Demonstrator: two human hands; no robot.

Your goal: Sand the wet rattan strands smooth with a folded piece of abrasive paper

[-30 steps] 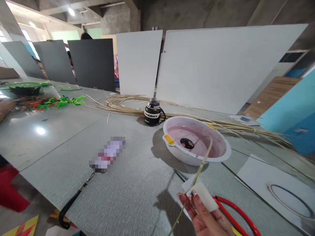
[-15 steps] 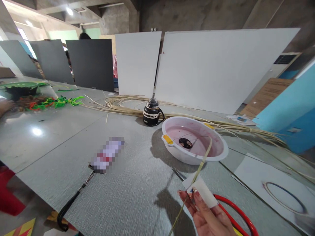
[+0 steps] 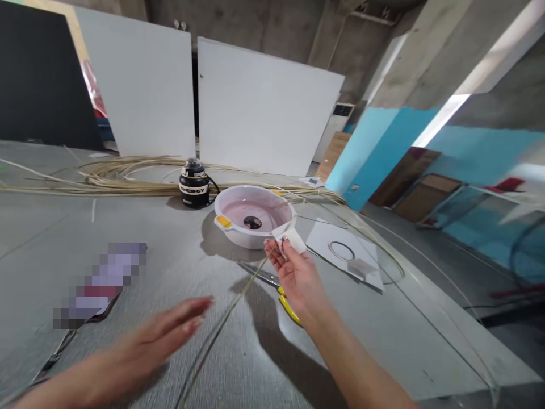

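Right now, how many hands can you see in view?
2. The right hand holds a white card and a thin strip in front of the basin; the left hand, blurred, is open over the table.

The right hand [image 3: 300, 278] holds a pinch grip, its thumb [image 3: 293, 251] pressed in from the right and its curled fingers [image 3: 275, 257] gathered on the left, the palm partly showing. Below and to the right of the grip, the bare right forearm [image 3: 349, 346] slants toward the lower edge. Well apart, below and left of the grip, the left hand [image 3: 157, 335] is blurred, its digits stretched toward the right hand. The left forearm [image 3: 72, 380] trails farther left, low down.
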